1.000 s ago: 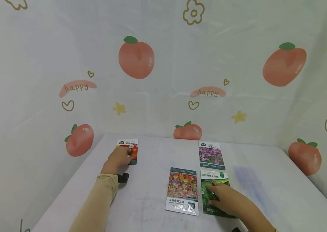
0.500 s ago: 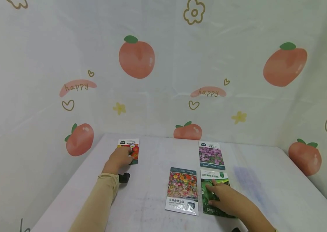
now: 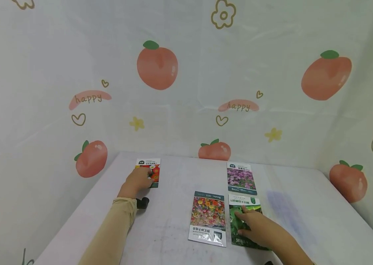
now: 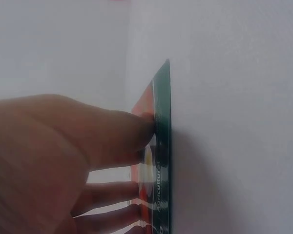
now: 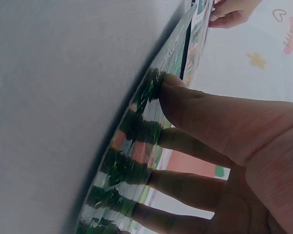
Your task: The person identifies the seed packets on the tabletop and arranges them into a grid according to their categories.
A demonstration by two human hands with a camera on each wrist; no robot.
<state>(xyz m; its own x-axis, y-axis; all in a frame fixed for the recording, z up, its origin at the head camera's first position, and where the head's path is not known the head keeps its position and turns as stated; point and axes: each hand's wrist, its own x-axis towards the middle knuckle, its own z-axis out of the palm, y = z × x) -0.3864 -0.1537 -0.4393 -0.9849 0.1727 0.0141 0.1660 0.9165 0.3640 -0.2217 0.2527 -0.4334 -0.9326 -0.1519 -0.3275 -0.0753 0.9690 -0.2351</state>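
Observation:
My left hand (image 3: 137, 180) rests its fingertips on a seed packet with red flowers (image 3: 153, 178) at the table's far left. In the left wrist view, the thumb and fingers (image 4: 110, 192) touch the face of this packet (image 4: 162, 107), whose green end shows. At the right, my right hand (image 3: 257, 227) lies with spread fingers on a green seed packet (image 3: 244, 200). Its fingertips press the shiny face of that packet (image 5: 132, 141) in the right wrist view. Neither hand curls round its packet; the hands hide part of both printed faces.
A packet with mixed colourful flowers (image 3: 208, 217) lies just left of the green one. Behind the green packet is a purple-flower packet (image 3: 241, 178). The white table (image 3: 173, 198) meets a printed cloth backdrop (image 3: 186, 92) at the back and sides.
My left hand and the red-flower packet under it have slid slightly to the right. The right hand and the other packets keep their places. The head view has shifted a little.

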